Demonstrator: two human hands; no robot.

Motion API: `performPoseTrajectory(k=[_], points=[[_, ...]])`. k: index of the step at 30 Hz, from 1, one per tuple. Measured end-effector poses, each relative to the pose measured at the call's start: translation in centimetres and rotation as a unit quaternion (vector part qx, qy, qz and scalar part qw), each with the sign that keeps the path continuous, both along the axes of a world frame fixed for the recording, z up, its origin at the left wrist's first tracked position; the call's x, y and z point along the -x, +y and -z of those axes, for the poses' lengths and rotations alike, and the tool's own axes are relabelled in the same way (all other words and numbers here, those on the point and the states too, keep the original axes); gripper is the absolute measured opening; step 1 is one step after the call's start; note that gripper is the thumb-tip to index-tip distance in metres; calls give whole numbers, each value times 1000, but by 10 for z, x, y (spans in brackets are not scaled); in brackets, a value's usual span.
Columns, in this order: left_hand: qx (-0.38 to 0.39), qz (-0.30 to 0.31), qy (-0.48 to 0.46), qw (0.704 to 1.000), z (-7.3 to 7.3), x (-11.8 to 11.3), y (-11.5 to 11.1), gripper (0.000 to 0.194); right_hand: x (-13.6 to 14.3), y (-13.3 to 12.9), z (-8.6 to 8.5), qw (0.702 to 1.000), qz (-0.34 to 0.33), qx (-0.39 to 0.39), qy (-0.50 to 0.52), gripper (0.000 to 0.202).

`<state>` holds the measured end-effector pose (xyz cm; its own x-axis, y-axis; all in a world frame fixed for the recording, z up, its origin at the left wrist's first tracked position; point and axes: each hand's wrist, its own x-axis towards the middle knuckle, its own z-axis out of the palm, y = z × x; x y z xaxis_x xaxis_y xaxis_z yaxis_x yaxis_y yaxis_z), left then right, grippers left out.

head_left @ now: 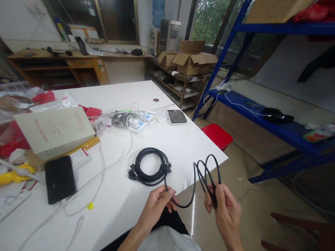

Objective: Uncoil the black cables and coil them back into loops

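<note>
A black cable [194,181] runs between my two hands in front of the table's near right edge. My right hand [227,211] is closed around several loose loops of it, which stand up above the fingers. My left hand [157,206] pinches the same cable between thumb and fingers, and a slack bend hangs from there to the right hand. From the left hand the cable rises toward a coiled black cable [144,181] lying on the white table [155,136]. Dark plugs [132,174] stick out at the coil's left side; whether both cables are one piece I cannot tell.
Left of the coil lie a black phone [60,179], white cords [101,170] and a folded paper booklet [55,130]. Farther back are a white power strip [138,123] and a dark-topped square device [176,117]. A red stool [216,135] and blue shelving [272,126] stand right of the table.
</note>
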<state>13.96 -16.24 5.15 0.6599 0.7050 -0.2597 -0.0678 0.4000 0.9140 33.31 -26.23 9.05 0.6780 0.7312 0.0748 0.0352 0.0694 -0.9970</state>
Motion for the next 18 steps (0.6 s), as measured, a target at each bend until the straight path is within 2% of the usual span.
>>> performPoseTrajectory(k=[4,6,8,13,16,18], points=[[-55,24,-29,998,-34,15,-5,39,-21,-13,-14,976,93,39,-193,47],[-81,18,-26,996,-48,31,-5,35,-38,-19,-22,962,142,30,-230,49],[-105,-18,-14,994,-57,52,-1,33,-55,-27,-29,955,180,10,-234,51],[-147,-154,6,977,-65,112,14,34,-86,-42,-39,943,242,-19,-230,53],[-158,-226,4,961,-67,145,21,34,-92,-43,-45,940,264,-42,-211,53],[-152,-273,-6,950,-67,158,24,33,-92,-39,-49,942,271,-69,-184,50]])
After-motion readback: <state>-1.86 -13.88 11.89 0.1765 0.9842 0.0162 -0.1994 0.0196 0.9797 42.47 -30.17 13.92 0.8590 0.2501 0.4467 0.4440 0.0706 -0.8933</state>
